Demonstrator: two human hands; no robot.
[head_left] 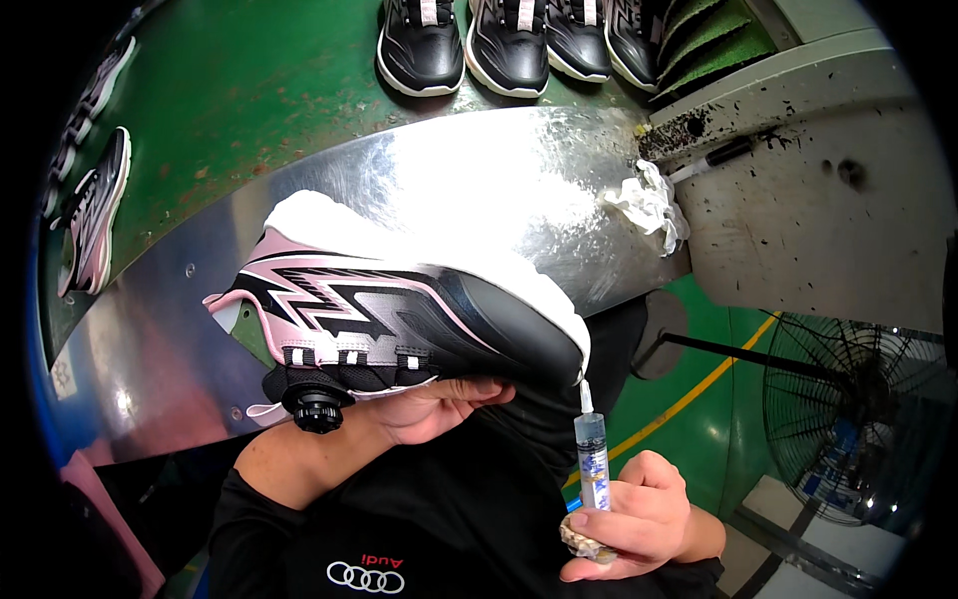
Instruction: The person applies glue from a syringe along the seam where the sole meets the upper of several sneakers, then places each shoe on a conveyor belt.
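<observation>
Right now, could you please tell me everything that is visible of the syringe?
The syringe has a clear, plastic-looking barrel with blue markings and a narrow, whitish tip. It points toward the top of the picture, leaning slightly left, below the toe of the held shoe. Its tip appears to touch the edge of the white sole there. The right hand grips its lower end, where a lumpy, tan covering shows. I cannot tell how full it is.

Held shoe (399, 309): clock centre | shoe row (507, 55): 1 o'clock | tissue (651, 205): 2 o'clock, worktop (539, 195) edge | syringe (593, 449): 4 o'clock, at toe (547, 334)
</observation>
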